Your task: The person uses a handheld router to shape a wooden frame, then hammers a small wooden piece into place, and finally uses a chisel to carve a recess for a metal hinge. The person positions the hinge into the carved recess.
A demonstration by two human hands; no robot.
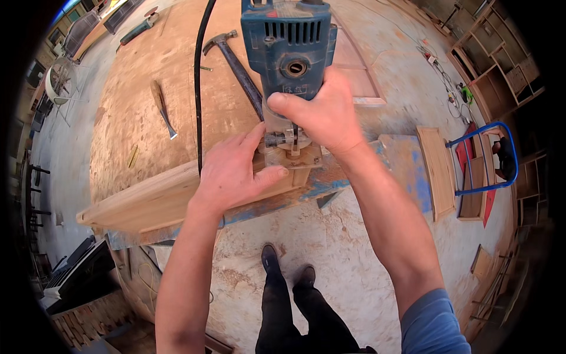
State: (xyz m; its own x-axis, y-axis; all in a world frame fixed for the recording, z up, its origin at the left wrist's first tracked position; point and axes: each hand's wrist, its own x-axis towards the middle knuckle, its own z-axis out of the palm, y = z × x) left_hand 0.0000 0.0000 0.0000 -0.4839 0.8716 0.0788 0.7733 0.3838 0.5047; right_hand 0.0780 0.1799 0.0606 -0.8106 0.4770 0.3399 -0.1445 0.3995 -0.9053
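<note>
- L hand (227, 171): back of hand up, fingers (250, 140) ext. fwd & to R, L thumb (271, 175) spread apart, pointing R.
- L forearm (186, 283): bare, rising from lower edge; wrist bent slightly to R.
- R hand (324, 115): further fwd than L hand, in firm grip; fingers mostly hidden, R thumb (286, 103) laid across to L.
- R forearm (386, 206): bare, angled fwd & to L.
- Legs (277, 312): standing, feet slightly apart, L foot fwd.

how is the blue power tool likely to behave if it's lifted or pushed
The blue power tool probably feels heavy for its size, given its bulky, vented housing. It may be apt to tip, since that housing rises tall above a small clear-looking base. The housing looks hard, so likely stiff.
</note>
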